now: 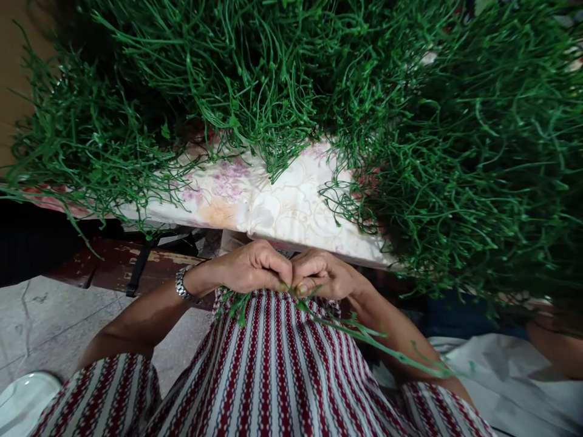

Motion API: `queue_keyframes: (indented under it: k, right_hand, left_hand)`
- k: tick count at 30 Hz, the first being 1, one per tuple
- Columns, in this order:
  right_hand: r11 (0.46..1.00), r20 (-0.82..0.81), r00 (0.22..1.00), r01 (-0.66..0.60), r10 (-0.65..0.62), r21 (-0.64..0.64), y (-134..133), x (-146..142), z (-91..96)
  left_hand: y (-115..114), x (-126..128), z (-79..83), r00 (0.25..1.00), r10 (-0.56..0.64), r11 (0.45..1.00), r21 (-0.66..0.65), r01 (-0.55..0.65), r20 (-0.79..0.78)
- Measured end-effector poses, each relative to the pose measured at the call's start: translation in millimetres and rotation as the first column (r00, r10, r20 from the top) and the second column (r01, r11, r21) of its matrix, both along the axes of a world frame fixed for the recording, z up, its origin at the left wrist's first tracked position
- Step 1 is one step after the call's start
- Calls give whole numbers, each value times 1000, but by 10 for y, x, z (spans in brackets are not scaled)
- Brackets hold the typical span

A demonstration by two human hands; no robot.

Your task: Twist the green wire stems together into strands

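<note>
My left hand [252, 268] and my right hand [328, 276] meet in front of my striped top, fingertips pinched together. Between them are thin green artificial-looking plant stems [387, 347]; a long piece trails from my right hand toward the lower right, its end slightly blurred. A short green sprig [240, 311] hangs below my left hand. The exact joint between the fingertips is hidden. Just beyond my hands, large heaps of similar branching green stems [255, 73] lie on a table with a floral cloth [291, 209].
Another heap of stems [455, 206] spills over the table's right edge. A worn red-brown wooden bench [109, 264] stands at left, with a round white object [30, 394] low in the corner. Another person's arm [558, 349] and white cloth [505, 379] are at right.
</note>
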State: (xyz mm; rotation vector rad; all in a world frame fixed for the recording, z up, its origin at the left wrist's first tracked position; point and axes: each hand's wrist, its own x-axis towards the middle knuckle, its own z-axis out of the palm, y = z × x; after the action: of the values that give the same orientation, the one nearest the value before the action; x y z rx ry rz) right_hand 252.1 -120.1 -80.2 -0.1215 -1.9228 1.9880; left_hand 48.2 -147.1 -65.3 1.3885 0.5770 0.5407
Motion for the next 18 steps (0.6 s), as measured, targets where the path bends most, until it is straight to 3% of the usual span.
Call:
queue_keyframes:
  k: [2,4,6,8,12,18]
  right_hand:
    - [996,-95,993,62,-67,-59,32,131,14]
    - [966,-110,961,243,-252,-86,75,258,41]
    - [899,8,899,437,-437,-41,109,317,71]
    - [838,135,828,545,-544,30,112,279,102]
    - [777,187,754,617,-629,126,32,10,140]
    - [815,216,789,527,-575,243,-33,-302,56]
  left_hand:
    - [-5,-109,-54,985,158,981,-122,-149,65]
    - [-15,-197,-87,931,358,913,-232,-334,70]
    - [-20,-212,-83,877,477,844,-311,-438,61]
    - [-11,-147,-52,841,528,808,-373,-456,118]
    - [35,56,-7,722,623,768,-413,-490,301]
    - [42,197,-92,617,681,727,-460,-509,394]
